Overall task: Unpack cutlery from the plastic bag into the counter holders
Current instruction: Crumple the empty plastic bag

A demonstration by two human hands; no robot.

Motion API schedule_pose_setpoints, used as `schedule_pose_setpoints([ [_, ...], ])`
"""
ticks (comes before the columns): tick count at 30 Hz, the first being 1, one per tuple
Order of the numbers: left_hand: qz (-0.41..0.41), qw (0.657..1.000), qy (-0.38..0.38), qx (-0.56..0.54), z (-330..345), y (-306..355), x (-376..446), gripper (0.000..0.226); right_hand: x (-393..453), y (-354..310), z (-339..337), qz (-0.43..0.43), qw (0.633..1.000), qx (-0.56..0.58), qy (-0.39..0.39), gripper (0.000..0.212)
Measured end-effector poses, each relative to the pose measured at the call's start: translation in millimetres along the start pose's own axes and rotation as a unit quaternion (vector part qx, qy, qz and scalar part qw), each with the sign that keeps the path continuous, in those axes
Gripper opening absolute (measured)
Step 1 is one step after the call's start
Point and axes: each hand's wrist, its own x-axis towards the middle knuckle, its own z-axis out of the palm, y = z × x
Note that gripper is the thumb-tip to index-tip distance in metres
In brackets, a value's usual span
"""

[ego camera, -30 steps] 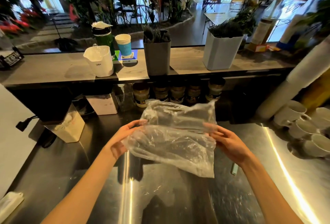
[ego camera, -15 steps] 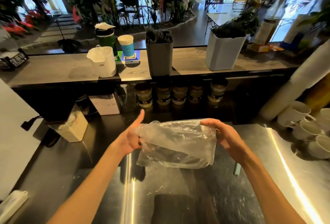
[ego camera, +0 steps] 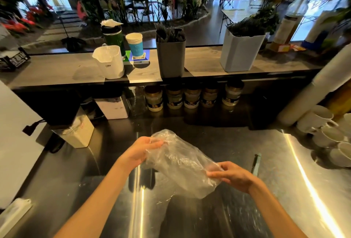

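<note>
**Bag held over the steel counter**

At lower centre of the frame I see my left hand (ego camera: 141,151) touching the upper end of the clear plastic bag (ego camera: 180,163), fingers loosely extended along it. The bag slants down to the right above the steel counter (ego camera: 284,209), dark cutlery blurred inside. My right hand (ego camera: 230,176) pinches its lower end. On the shelf above stand the grey holder (ego camera: 171,59) and, further right, the white holder (ego camera: 240,51), both holding dark cutlery.
</note>
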Motion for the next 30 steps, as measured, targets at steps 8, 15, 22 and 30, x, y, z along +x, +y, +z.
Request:
schedule_pose_setpoints([
  [8,-0.103,0.990,-0.096,-0.007,11.1,-27.5,-1.7,0.062,10.9,-8.4,27.8,-0.081,0.956,0.197,0.204,0.023],
  [15,-0.111,0.989,-0.095,0.003,23.2,-36.0,-0.9,0.063,12.6,-26.4,31.0,-0.043,0.960,0.179,0.212,0.040],
  [22,-0.097,0.991,0.000,-0.092,23.8,-24.4,2.3,0.035,6.4,-17.0,35.6,-0.036,0.989,0.115,0.084,0.068],
  [30,-0.087,0.986,0.015,-0.143,11.1,-31.8,10.0,0.065,6.8,-4.3,45.7,0.010,0.977,0.203,-0.067,0.049],
])
